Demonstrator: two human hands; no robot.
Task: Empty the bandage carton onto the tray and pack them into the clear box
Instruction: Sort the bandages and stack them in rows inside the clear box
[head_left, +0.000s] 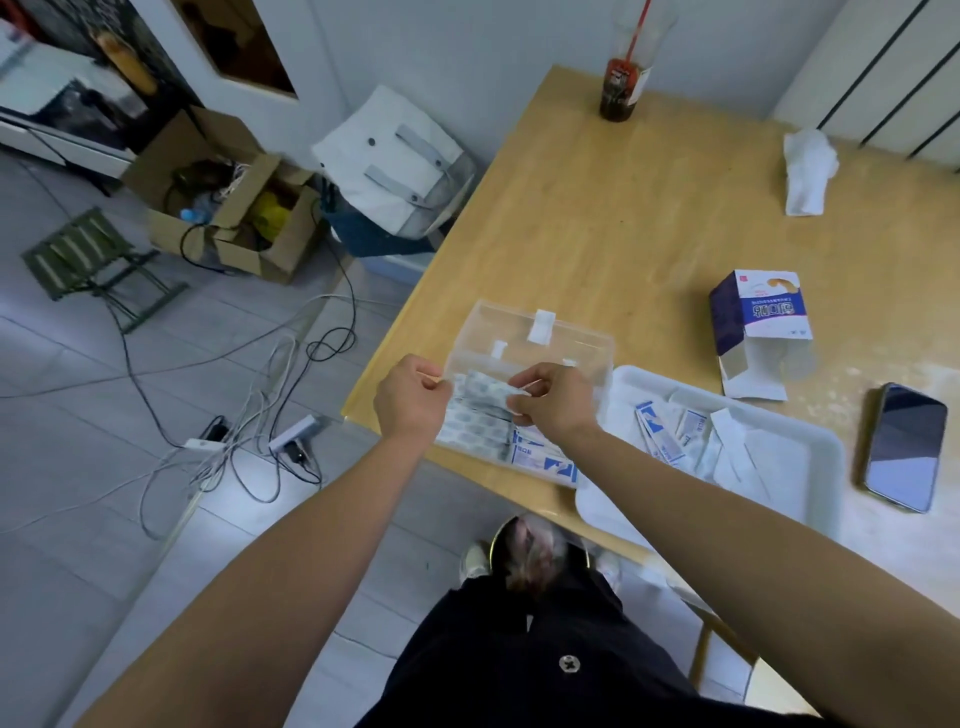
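As a person stands at the table (597, 218), the left hand (413, 400) and right hand (550, 402) each pinch one end of a bandage strip (480, 392) over the clear box (540, 338), which holds stacked bandages (483, 436) at the table's near corner. Loose bandages (670, 431) lie in the tray (810, 441) just beside it; the opened carton (758, 322) lies beyond, near a phone (904, 447).

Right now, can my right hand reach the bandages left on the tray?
Probably yes: the open tray sits beside your right hand, nothing covers the loose bandages, though it's pinching a strip.
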